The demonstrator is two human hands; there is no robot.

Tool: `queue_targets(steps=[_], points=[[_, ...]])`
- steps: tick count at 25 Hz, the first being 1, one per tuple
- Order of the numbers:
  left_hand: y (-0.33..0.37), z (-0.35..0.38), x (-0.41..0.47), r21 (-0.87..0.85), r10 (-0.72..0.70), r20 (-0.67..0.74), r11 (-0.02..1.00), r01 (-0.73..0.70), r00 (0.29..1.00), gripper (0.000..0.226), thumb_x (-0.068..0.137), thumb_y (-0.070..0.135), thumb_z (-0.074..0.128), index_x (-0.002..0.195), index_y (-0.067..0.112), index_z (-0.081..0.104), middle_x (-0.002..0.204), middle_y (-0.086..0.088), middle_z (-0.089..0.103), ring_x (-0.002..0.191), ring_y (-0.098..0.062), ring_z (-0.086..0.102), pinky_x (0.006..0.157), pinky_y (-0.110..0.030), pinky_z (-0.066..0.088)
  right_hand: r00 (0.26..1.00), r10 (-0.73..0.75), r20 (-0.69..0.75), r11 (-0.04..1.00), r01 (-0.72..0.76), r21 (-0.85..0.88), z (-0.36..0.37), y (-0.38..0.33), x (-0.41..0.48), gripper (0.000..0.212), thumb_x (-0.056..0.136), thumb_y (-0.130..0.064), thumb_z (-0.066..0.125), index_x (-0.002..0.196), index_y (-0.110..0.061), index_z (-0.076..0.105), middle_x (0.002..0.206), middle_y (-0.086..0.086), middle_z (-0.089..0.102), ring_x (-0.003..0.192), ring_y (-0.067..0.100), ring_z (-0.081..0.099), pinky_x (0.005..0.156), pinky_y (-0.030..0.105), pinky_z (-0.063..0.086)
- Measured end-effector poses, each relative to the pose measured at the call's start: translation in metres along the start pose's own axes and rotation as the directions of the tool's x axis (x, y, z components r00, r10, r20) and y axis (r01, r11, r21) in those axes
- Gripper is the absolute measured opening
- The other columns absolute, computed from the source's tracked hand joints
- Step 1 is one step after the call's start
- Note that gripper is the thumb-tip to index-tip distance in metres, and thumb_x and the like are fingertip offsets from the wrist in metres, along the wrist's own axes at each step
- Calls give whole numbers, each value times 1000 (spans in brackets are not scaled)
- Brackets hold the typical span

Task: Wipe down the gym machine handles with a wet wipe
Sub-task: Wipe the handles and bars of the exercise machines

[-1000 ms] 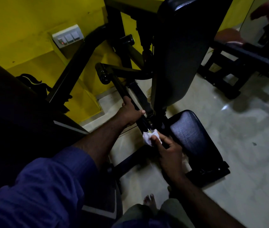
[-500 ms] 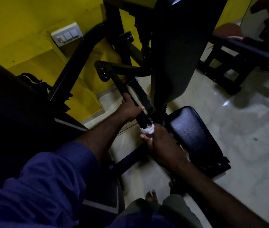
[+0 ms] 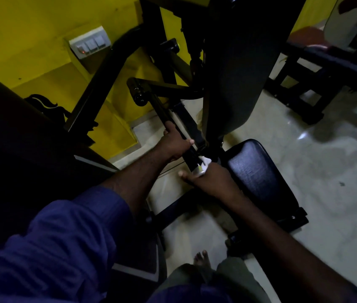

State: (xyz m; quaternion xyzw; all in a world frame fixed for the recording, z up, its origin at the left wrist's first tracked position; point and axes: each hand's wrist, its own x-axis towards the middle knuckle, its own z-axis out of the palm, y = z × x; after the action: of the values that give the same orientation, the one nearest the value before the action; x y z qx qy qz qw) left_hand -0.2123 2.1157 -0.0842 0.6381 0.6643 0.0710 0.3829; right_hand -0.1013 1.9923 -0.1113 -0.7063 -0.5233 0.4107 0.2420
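Both hands are on one black handle bar point(image 3: 188, 155) of the machine, which slopes down from a roller end near the yellow wall point(image 3: 31, 40) toward the person. Furthest left, the left hand point(image 3: 174, 143) wraps its curled fingers round the middle of the bar, probably to steady it against the rubbing. Just below, the bar's lower tip is covered by the white wet wipe point(image 3: 205, 162). The right hand point(image 3: 213, 182) grips that wipe, its fingers closed over cloth and bar end together, while one digit sticks out to the left. This hold looks suited to twisting or sliding the wipe along the bar.

Only a short bare stretch of bar lies between the two hands, so wiping higher up would call for the left hand to shift or let go. A frame strut runs close along the bar's right side, and the tall back pad point(image 3: 238, 73) stands just beyond it, so knuckles have little room there. The seat pad point(image 3: 256, 171) sits just beside the right hand. Open pale floor point(image 3: 317, 162) spreads further right, up to another bench point(image 3: 326, 60).
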Motion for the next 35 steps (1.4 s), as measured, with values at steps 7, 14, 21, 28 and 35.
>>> queue_targets(steps=[7, 14, 21, 28, 35], points=[[0, -2, 4, -12, -6, 24, 1000, 6, 1000, 88, 97, 30, 71, 154, 10, 7, 163, -23, 32, 141, -39, 46, 108, -42, 47, 549, 33, 835, 444, -757, 480, -14, -5, 24, 28, 93, -27, 57, 75, -6, 58, 45, -3, 43, 30, 4, 37, 33, 15, 18], [-1, -1, 7, -17, -9, 33, 1000, 10, 999, 94, 94, 29, 75, 154, 11, 4, 159, -25, 36, 134, -41, 52, 109, -48, 50, 1000, -24, -7, 897, 18, -442, -13, -39, 8, 37, 81, -28, 74, 116, -26, 63, 103, 5, 72, 97, 27, 70, 77, 29, 54], [-1, -4, 6, -6, -10, 39, 1000, 10, 999, 97, 95, 30, 74, 156, 10, 2, 160, -23, 37, 137, -39, 51, 108, -44, 50, 866, -254, -430, 967, 210, -147, 29, -5, -24, 45, 106, -41, 48, 135, -8, 59, 126, 15, 64, 118, 32, 60, 95, 36, 45], [9, -21, 6, 40, -62, 95, 997, 59, 993, 114, 91, 33, 80, 158, 7, -8, 158, -21, 41, 131, -38, 54, 93, -42, 57, 538, -840, 70, 394, 694, -603, 17, 50, -28, 53, 86, -3, 63, 139, 3, 59, 155, 13, 49, 153, 32, 31, 128, 48, 16], [9, -21, 7, 46, -64, 105, 997, 59, 992, 118, 92, 33, 79, 158, 8, -16, 155, -25, 43, 125, -38, 60, 96, -43, 56, 901, 363, -237, 673, -78, 735, 34, 8, -18, 44, 108, -35, 41, 124, -5, 68, 118, 20, 72, 105, 31, 72, 86, 34, 56]])
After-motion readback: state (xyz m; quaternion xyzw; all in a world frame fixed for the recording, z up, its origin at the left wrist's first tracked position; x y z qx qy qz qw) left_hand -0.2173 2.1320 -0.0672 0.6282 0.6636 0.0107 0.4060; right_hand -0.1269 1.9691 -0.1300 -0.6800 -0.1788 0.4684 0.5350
